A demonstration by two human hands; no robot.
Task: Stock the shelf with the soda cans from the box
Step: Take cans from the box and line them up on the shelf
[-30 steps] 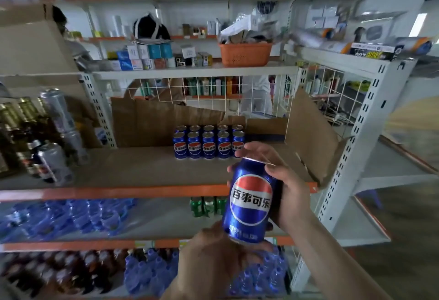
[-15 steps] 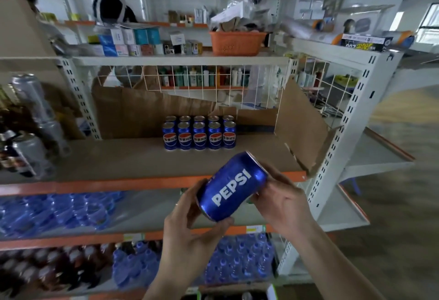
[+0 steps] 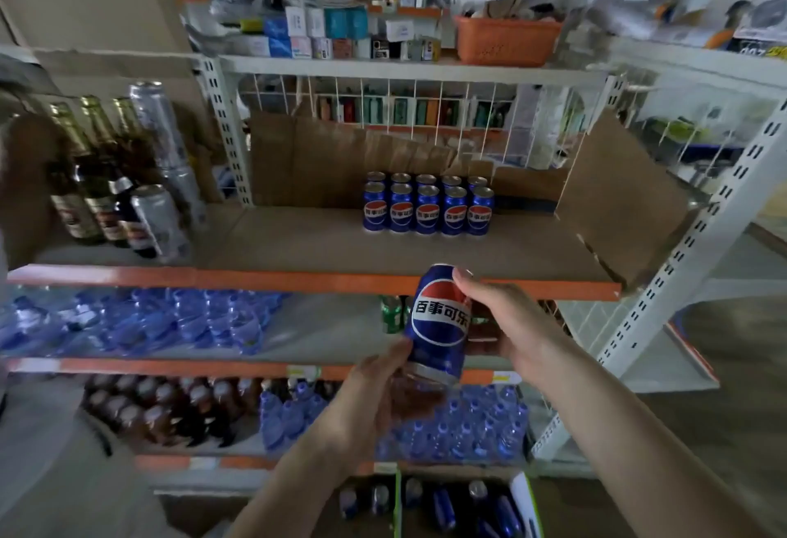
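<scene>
The shelf (image 3: 298, 277), a metal rack with orange-edged boards, fills the view; its middle board is lined with cardboard and carries a block of soda cans (image 3: 428, 207) standing in two rows toward the back. To the left of that block, beer bottles (image 3: 91, 179) and tall silver cans (image 3: 159, 213) are kept, and bottled water (image 3: 140, 320) is laid on the board below. At the bottom edge, the box (image 3: 451, 503) is seen on the floor with more blue cans lying in it.

In front of the board's orange edge, a single can (image 3: 438, 324) is held between both hands. Half a second ago it was tipped onto its side with the English lettering showing; it has now been turned back nearly upright, its red-and-blue logo facing the camera (the same face shown by the stocked row). The grip is shared: the left hand (image 3: 374, 401) is curled under the can's base, and the right hand (image 3: 506, 324) is wrapped round its side and upper rim.

This reorientation is judged to mean the can is ready to be placed; it is not yet on the board, and the stocked block is well apart from it.
</scene>
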